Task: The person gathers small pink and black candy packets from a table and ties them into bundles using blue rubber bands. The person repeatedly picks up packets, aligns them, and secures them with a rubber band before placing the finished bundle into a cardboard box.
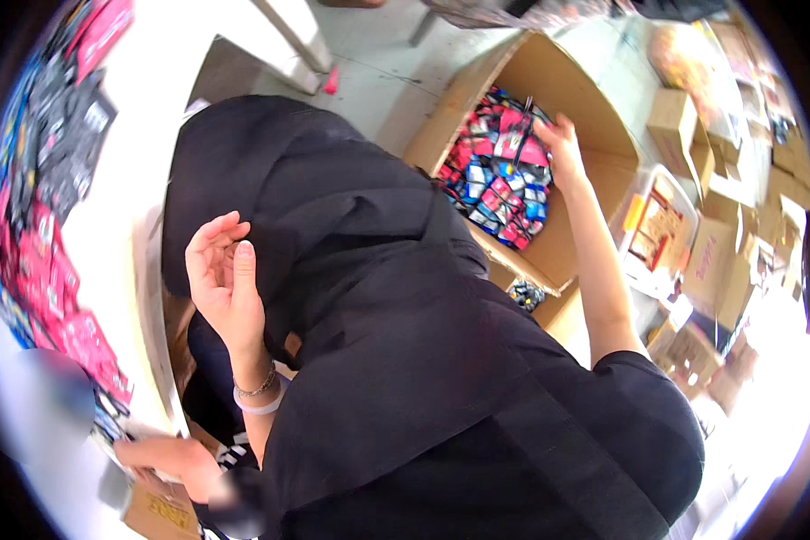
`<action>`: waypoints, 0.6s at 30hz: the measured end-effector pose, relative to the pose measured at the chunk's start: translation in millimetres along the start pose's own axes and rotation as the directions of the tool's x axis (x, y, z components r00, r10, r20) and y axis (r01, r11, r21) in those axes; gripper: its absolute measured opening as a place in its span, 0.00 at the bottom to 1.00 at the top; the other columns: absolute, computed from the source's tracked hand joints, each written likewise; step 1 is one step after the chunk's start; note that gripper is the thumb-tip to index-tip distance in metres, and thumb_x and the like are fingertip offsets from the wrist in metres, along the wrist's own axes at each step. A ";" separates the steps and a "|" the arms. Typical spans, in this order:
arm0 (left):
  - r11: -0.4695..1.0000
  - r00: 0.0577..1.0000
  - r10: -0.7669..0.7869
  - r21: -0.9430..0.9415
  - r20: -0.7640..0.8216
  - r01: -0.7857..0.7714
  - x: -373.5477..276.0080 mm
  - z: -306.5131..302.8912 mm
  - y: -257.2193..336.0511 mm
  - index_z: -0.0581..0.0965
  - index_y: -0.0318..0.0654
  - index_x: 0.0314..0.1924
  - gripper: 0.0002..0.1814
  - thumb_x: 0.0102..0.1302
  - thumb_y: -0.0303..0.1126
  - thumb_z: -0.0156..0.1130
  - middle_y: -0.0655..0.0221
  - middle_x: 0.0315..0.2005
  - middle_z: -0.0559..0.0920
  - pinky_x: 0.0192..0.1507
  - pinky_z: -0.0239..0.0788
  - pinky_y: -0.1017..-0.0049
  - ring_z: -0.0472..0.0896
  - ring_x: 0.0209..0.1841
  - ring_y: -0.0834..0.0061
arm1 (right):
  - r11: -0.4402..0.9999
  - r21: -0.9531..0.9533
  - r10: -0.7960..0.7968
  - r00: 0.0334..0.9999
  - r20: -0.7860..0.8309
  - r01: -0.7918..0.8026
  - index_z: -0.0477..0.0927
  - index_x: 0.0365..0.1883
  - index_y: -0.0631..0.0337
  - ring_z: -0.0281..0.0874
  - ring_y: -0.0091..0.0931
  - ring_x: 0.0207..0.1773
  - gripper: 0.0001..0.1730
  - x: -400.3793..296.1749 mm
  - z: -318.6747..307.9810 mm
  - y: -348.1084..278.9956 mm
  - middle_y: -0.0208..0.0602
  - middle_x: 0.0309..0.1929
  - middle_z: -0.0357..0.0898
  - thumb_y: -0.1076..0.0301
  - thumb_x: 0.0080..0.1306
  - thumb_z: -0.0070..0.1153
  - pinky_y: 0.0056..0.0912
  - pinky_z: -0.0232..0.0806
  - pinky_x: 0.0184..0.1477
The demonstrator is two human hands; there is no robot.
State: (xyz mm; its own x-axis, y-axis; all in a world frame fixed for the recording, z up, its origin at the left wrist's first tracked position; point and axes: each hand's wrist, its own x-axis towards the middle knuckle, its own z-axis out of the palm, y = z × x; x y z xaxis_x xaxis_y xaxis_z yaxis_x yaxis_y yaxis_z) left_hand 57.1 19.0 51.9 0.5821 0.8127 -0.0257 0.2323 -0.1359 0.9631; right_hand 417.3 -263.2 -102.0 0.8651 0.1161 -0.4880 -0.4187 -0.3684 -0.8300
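My left hand point(226, 280), with a bracelet and a pale bangle at the wrist, is raised over my black apron point(351, 216), its fingers loosely curled and nothing in it. On the other side, my right hand point(561, 147) reaches into a large open cardboard box point(594, 121). A heap of small pink, blue and black packets point(503, 182) fills part of that box. The right fingers are at the heap's edge beside a pink packet with a black strap point(530, 145); whether they grip it cannot be made out.
A white table point(135, 169) at the left bears piles of pink packets point(54, 270) and dark packets point(74, 148). Another person's hand point(175, 462) is at its near edge. Behind the box stand a clear plastic bin point(655, 229) and several cartons point(715, 263).
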 end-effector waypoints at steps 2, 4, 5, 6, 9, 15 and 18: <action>0.997 0.990 0.068 0.056 -0.122 -0.062 -1.5 -18.0 -1.0 0.70 0.31 0.56 0.18 0.66 0.18 0.57 0.61 0.51 0.78 0.50 0.70 0.80 0.79 0.49 0.76 | 0.670 -0.716 -0.244 0.969 0.037 0.195 0.62 0.68 0.67 0.64 0.43 0.69 0.48 43.0 -28.4 57.4 0.57 0.65 0.67 0.48 0.58 0.66 0.43 0.57 0.67; 0.981 0.954 0.103 0.188 -0.283 -0.050 -17.1 -49.1 13.7 0.72 0.31 0.54 0.17 0.65 0.17 0.57 0.62 0.51 0.79 0.50 0.70 0.78 0.79 0.48 0.75 | 0.500 -0.779 -0.311 0.918 0.246 0.378 0.72 0.60 0.71 0.73 0.40 0.61 0.36 21.1 11.9 26.3 0.55 0.57 0.75 0.53 0.61 0.63 0.40 0.63 0.63; 0.968 0.931 0.128 0.246 -0.341 -0.043 -18.5 -66.4 18.5 0.73 0.32 0.54 0.17 0.65 0.17 0.57 0.61 0.51 0.78 0.52 0.69 0.76 0.78 0.49 0.75 | 0.577 -0.690 -0.320 0.898 0.301 0.437 0.76 0.55 0.68 0.76 0.44 0.55 0.30 22.5 26.4 24.3 0.54 0.52 0.78 0.56 0.60 0.63 0.43 0.67 0.57; 0.932 0.902 0.209 0.357 -0.378 -0.066 -21.7 -87.1 22.7 0.74 0.32 0.53 0.16 0.64 0.17 0.57 0.62 0.50 0.79 0.51 0.70 0.76 0.78 0.49 0.75 | 0.581 -0.601 -0.444 0.833 0.332 0.549 0.76 0.54 0.67 0.78 0.42 0.48 0.25 3.8 55.2 7.9 0.52 0.50 0.78 0.63 0.61 0.61 0.42 0.69 0.54; 0.814 0.801 0.388 0.578 -0.457 -0.064 -9.2 -142.0 37.8 0.76 0.32 0.49 0.14 0.62 0.17 0.59 0.64 0.45 0.80 0.45 0.70 0.77 0.79 0.46 0.76 | 0.422 -0.326 -0.719 0.531 0.448 0.846 0.77 0.49 0.66 0.79 0.35 0.42 0.13 -62.7 129.0 -74.3 0.46 0.47 0.76 0.76 0.65 0.55 0.35 0.73 0.45; 0.455 0.714 0.507 0.853 -0.483 0.254 -2.1 -233.8 15.1 0.77 0.31 0.45 0.15 0.57 0.27 0.66 0.56 0.46 0.80 0.52 0.69 0.65 0.77 0.51 0.57 | 0.086 0.389 -0.838 -0.145 0.526 0.917 0.76 0.49 0.67 0.80 0.35 0.42 0.17 -185.9 286.1 -182.7 0.48 0.47 0.77 0.85 0.61 0.53 0.30 0.72 0.43; 0.444 0.773 0.509 0.885 -0.380 0.142 41.7 -249.0 17.9 0.78 0.32 0.47 0.19 0.57 0.33 0.67 0.53 0.49 0.79 0.57 0.65 0.61 0.75 0.53 0.53 | -0.163 0.329 -0.756 -0.332 0.564 0.930 0.75 0.51 0.64 0.72 0.43 0.55 0.22 -212.1 350.2 -232.7 0.46 0.54 0.75 0.76 0.57 0.60 0.42 0.65 0.57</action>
State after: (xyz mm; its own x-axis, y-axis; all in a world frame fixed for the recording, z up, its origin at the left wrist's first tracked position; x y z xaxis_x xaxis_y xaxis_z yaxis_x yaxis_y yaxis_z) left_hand -108.5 191.5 134.8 0.2722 0.7738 0.5719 0.8753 -0.4460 0.1869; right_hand 234.6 121.0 100.1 -0.1268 0.7602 0.6372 0.7822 0.4717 -0.4071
